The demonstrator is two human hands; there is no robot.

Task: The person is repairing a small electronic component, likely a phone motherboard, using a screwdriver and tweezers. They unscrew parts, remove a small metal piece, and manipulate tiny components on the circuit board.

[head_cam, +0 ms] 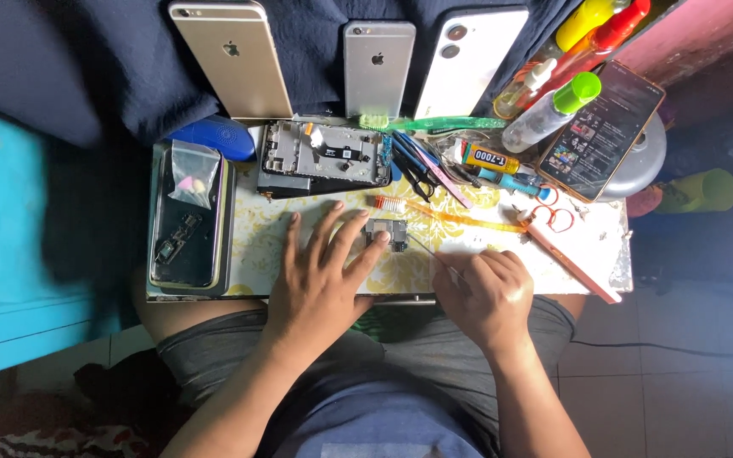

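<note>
At the near middle of the surface (299,254), just ahead of the person's lap, lies a small dark circuit board (387,232), flat on the yellow-patterned top and apart from any phone body. Judging from that, the stripping-down is well along: the board is out, an opened phone frame (324,157) with bare innards lies just behind it, and a dark phone shell (187,227) sits gutted at the far left with a small clear bag (194,174) on top; nothing here looks put back together, so work on the board itself appears to be the step in hand. The left hand (320,276) lies palm down, fingers (369,253) spread flat and open, gripping nothing, the forefinger tip touching the board's near left edge to pin it. The right hand (487,297) is curled closed around a thin metal tool (434,257), held like a pen, its tip angled up and left, ending just beside the board's right edge; whether it touches cannot be told. Further out, an orange toothbrush (451,216) lies just behind the board, a pink-handled tool (566,254) to the right, then scissors and tweezers (422,170), a glue tube (489,159), and spray bottles (553,106). A lit phone (601,129) leans at the right, and three phones (379,64) stand face down along the dark cloth at the back.
</note>
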